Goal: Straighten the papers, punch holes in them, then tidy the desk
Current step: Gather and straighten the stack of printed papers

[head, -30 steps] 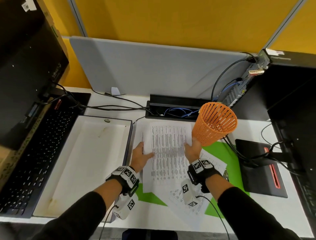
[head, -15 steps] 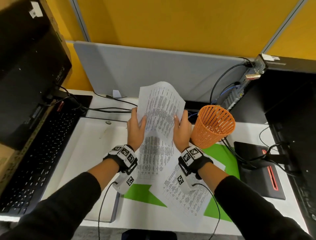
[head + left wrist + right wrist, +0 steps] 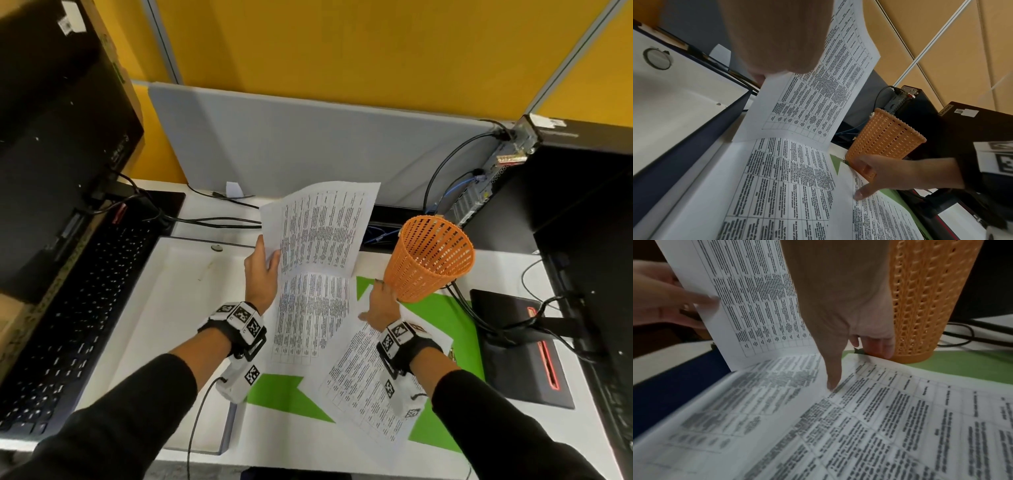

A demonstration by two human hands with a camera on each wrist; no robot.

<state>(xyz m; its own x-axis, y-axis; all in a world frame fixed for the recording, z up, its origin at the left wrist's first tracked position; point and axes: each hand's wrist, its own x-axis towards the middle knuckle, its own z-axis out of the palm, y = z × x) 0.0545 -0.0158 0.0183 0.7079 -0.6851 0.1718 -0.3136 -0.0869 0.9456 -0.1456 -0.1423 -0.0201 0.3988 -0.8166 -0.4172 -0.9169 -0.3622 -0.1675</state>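
The left hand [image 3: 262, 274] pinched one sheet [image 3: 320, 228] upright by its edge (freeing the hand for gathering), while the right hand [image 3: 380, 306], fingers loosely spread, reached for the skewed sheet [image 3: 366, 383] near the desk's [image 3: 513, 431] front edge.

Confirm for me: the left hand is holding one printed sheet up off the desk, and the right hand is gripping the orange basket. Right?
Not quite. The left hand does hold the raised sheet, but the right hand isn't gripping the orange basket. The right wrist view shows its fingers reaching down to a sheet on the desk, beside the basket's base.
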